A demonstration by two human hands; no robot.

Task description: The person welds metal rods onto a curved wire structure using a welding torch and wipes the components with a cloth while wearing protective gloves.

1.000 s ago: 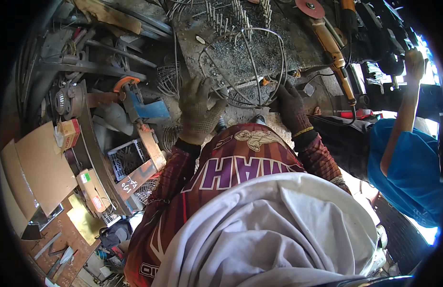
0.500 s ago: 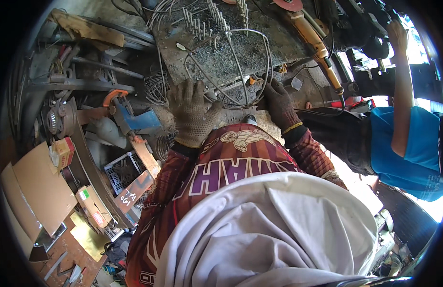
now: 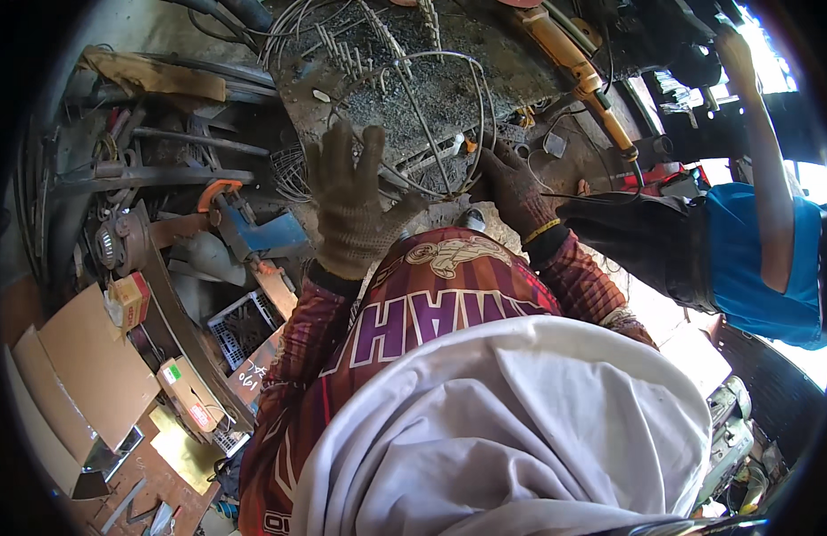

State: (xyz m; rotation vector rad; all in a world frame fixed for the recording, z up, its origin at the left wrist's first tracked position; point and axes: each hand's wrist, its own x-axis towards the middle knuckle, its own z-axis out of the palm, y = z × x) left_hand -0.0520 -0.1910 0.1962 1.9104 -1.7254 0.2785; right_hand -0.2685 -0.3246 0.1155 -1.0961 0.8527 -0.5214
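Note:
A bent wire frame (image 3: 422,122) of thin metal rods stands at the near edge of a dark metal workbench (image 3: 302,103). My right hand (image 3: 519,192), in a dark knitted glove, is closed on the frame's near right side, its fingertips partly hidden. To the left of the frame, my left hand (image 3: 353,210) is raised in a brownish dotted glove, fingers spread and nothing in them. Several upright metal pegs (image 3: 346,55) rise from the bench behind the frame, amid dark grit.
An orange-yellow angle grinder (image 3: 570,58) lies at the bench's right, its cord trailing down. On the right is another person in a blue shirt (image 3: 757,268), one arm stretched forward. Leftward are a blue tool part (image 3: 271,230), metal bars (image 3: 154,181) and cardboard boxes (image 3: 96,353).
My left hand has lifted a little, its fingers reaching farther up in the view. The wire frame and my right hand appear slightly farther left, along with a small shift of the whole view.

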